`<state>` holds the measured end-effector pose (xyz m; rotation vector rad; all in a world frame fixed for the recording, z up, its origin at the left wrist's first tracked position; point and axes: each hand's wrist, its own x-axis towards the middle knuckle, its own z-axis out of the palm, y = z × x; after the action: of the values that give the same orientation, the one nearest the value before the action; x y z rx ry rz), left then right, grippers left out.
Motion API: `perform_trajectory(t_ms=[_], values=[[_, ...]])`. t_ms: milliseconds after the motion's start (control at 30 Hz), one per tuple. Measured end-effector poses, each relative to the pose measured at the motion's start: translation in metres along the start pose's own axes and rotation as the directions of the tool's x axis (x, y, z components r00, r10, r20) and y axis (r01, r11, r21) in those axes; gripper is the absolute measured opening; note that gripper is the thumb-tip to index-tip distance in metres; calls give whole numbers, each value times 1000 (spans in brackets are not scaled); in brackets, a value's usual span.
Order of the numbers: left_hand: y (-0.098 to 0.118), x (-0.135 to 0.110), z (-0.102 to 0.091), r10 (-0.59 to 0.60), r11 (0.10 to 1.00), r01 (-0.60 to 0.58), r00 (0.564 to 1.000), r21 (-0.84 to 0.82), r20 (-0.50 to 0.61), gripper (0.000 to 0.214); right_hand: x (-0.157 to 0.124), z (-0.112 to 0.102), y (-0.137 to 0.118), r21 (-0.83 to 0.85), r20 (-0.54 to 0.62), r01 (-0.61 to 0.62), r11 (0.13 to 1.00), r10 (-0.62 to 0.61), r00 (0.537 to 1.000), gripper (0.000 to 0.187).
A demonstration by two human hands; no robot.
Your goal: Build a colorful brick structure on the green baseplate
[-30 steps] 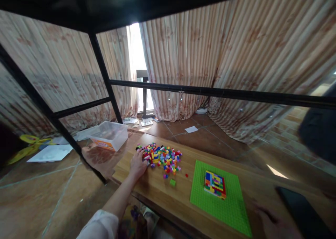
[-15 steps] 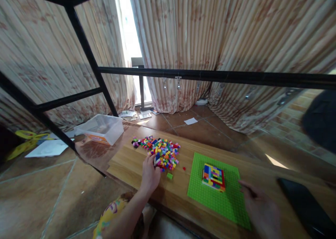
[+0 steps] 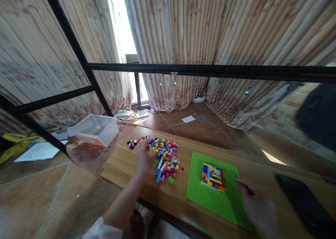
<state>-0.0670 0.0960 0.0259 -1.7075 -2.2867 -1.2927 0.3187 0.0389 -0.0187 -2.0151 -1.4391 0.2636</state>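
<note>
A heap of small coloured bricks (image 3: 165, 156) lies on the wooden table (image 3: 126, 165). My left hand (image 3: 144, 158) rests on the heap's left side, fingers spread among the bricks, holding nothing I can make out. To the right lies a green baseplate (image 3: 210, 193) with a flat multicoloured block of bricks (image 3: 212, 176) built on it. My right hand (image 3: 256, 205) lies on the baseplate's right edge, fingers stretched toward the block, not touching it.
A clear plastic tub (image 3: 93, 129) sits at the table's far left corner. A dark flat object (image 3: 304, 205) lies at the right end. A black metal frame (image 3: 183, 69) crosses the view; curtains hang behind. Papers and yellow items lie on the tiled floor.
My left hand has moved through the heap, dragging bricks toward the table's front. My right hand has come into view and settled on the baseplate's right edge. The camera tilted down.
</note>
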Motion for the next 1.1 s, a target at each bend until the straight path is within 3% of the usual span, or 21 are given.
perform_trajectory(t_ms=[67, 167, 367, 500, 567, 633, 667, 733, 800, 867, 933, 1000, 1100], values=[[-13, 27, -1, -16, 975, -9, 994, 224, 108, 37, 0, 0, -1, 1, 5, 4, 1000, -4, 1000, 41], [-26, 45, 4, -13, 962, -37, 984, 272, 180, 36, 0, 0, -1, 7, -7, 20, 1000, -20, 1000, 40], [-29, 37, 13, -18, 957, -48, 975, 286, 222, 31, 3, 2, 1, 26, -35, 41, 999, -40, 999, 39], [-27, 40, 5, -25, 960, -34, 978, 277, 206, 31, 4, 0, -1, 36, -26, 17, 999, -16, 1000, 38], [-20, 41, -1, -25, 982, -3, 989, 189, 144, 31, 2, -2, -5, 70, -24, 1, 998, 0, 1000, 37], [-4, 38, -5, -65, 996, 68, 995, -49, 75, 30, 0, -5, -13, 133, -38, -10, 991, 15, 999, 36], [8, 33, -4, -109, 967, 125, 991, -224, 83, 30, -1, -7, -19, 175, -47, -16, 984, 24, 999, 36], [39, 18, 0, -151, 797, 226, 973, -560, 177, 33, -1, -13, -34, 269, -72, -5, 963, 25, 997, 36], [73, -4, 9, -79, 619, 313, 937, -720, 339, 31, 4, -21, -53, 330, -97, 8, 944, 25, 995, 36], [104, -28, 20, 8, 478, 462, 848, -747, 530, 27, 11, -30, -73, 374, -99, 53, 926, -17, 995, 34], [126, -49, 32, 46, 362, 628, 726, -689, 686, 25, 17, -33, -90, 423, -44, 141, 895, -135, 990, 31], [138, -63, 43, 27, 274, 727, 648, -630, 761, 26, 20, -30, -101, 497, 29, 193, 846, -238, 971, 30], [143, -68, 59, -40, 239, 757, 633, -608, 773, 26, 18, -14, -105, 605, 113, 138, 784, -255, 960, 31]])
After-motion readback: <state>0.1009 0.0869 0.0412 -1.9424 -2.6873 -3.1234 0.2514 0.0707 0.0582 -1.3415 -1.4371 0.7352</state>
